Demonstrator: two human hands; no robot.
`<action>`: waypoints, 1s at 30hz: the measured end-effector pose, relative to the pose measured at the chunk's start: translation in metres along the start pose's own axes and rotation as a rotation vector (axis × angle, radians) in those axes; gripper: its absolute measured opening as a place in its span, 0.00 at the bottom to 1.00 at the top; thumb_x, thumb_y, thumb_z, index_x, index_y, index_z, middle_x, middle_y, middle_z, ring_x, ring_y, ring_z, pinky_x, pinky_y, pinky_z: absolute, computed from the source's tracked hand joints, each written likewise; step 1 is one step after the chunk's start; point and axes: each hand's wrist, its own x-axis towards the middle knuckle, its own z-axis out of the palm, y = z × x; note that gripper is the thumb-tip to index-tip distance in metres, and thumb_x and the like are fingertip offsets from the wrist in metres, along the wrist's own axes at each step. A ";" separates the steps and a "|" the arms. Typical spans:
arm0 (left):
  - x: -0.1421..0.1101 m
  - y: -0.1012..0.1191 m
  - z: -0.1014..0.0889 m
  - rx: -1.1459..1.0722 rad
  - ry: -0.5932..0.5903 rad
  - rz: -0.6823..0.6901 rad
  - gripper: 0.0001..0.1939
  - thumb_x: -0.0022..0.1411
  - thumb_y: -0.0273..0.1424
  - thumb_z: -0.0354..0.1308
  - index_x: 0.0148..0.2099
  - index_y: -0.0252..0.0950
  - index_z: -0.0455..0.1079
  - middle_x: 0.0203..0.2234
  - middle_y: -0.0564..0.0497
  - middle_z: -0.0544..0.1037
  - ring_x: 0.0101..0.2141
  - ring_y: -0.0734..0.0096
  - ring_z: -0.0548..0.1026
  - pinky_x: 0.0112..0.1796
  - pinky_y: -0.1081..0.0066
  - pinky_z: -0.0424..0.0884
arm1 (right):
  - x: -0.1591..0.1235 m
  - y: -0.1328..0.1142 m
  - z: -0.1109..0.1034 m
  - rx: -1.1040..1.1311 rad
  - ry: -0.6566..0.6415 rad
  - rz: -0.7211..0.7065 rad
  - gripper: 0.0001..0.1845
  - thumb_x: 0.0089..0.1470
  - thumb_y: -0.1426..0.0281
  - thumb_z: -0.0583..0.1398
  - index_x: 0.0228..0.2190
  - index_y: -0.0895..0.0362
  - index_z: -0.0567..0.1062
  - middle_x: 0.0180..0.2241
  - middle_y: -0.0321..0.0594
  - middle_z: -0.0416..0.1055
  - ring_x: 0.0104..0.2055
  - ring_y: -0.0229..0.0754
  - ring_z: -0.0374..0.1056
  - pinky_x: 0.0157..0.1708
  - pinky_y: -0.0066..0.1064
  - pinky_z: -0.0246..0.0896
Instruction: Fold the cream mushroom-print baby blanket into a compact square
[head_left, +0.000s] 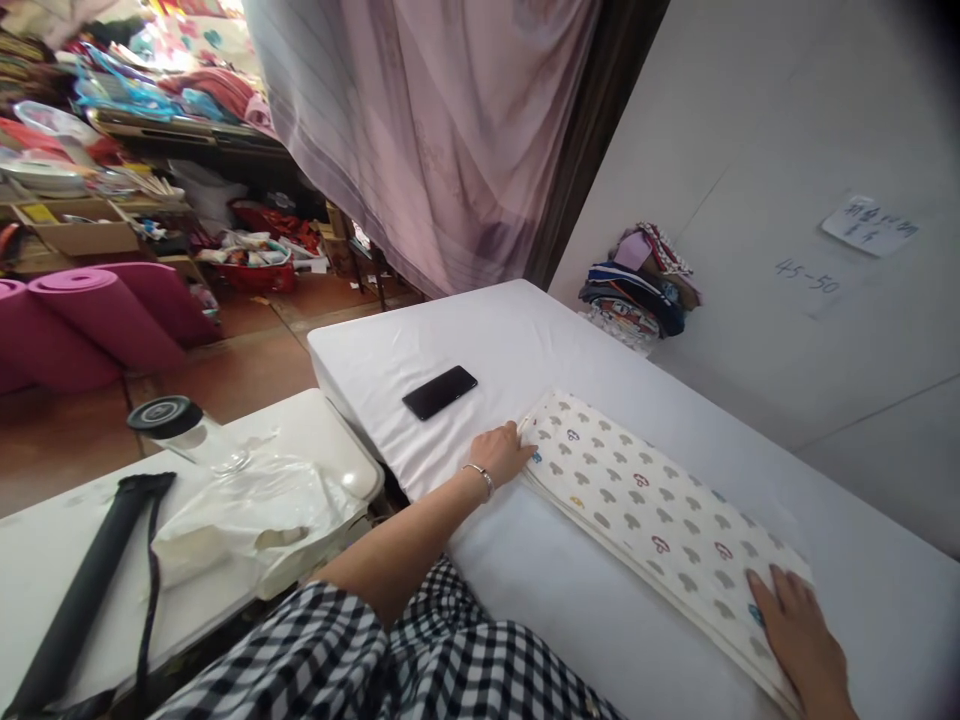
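Note:
A folded white cloth (637,500) printed with grey, red and blue motifs lies as a long strip on the white-covered table (480,540). At its far left end, my left hand (501,453) is closed on the corner, with the thumb on top and the other fingers partly hidden. Toward the near right end, my right hand (804,632) rests on the cloth with its fingers stretched out and slightly apart. A black smartphone (440,392) lies on the table beyond my left hand.
To the left, a white surface (60,530) holds a clear jar with a black lid (169,415), a plastic bag (247,520) and a dark strapped tube (90,600). Folded clothes (634,285) are stacked against the wall. Pink rolls (105,320) stand on the floor.

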 end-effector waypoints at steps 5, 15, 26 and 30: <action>0.008 -0.002 0.001 0.050 -0.018 -0.016 0.16 0.58 0.41 0.51 0.44 0.36 0.64 0.38 0.42 0.77 0.41 0.55 0.75 0.38 0.63 0.66 | 0.000 -0.004 0.000 0.137 0.018 0.114 0.36 0.50 0.47 0.42 0.58 0.44 0.58 0.62 0.43 0.52 0.65 0.53 0.42 0.56 0.57 0.48; 0.022 0.003 -0.002 0.011 -0.052 0.000 0.27 0.58 0.51 0.45 0.48 0.36 0.64 0.46 0.39 0.74 0.46 0.54 0.73 0.41 0.63 0.67 | -0.002 -0.051 -0.026 0.032 -0.039 0.172 0.39 0.54 0.48 0.38 0.60 0.56 0.56 0.66 0.46 0.39 0.67 0.52 0.34 0.59 0.59 0.34; 0.033 0.009 -0.002 0.144 0.019 0.053 0.25 0.59 0.43 0.49 0.54 0.36 0.61 0.50 0.40 0.71 0.49 0.53 0.70 0.43 0.60 0.67 | -0.018 -0.098 -0.027 0.118 -0.092 0.057 0.31 0.60 0.54 0.40 0.60 0.52 0.56 0.66 0.40 0.40 0.67 0.46 0.33 0.61 0.52 0.30; 0.032 0.041 0.007 0.208 0.211 0.351 0.29 0.61 0.43 0.47 0.60 0.33 0.56 0.58 0.39 0.63 0.58 0.55 0.60 0.54 0.58 0.59 | -0.009 -0.139 -0.045 0.162 -0.114 -0.052 0.33 0.60 0.53 0.42 0.62 0.54 0.53 0.66 0.41 0.35 0.67 0.47 0.30 0.62 0.51 0.25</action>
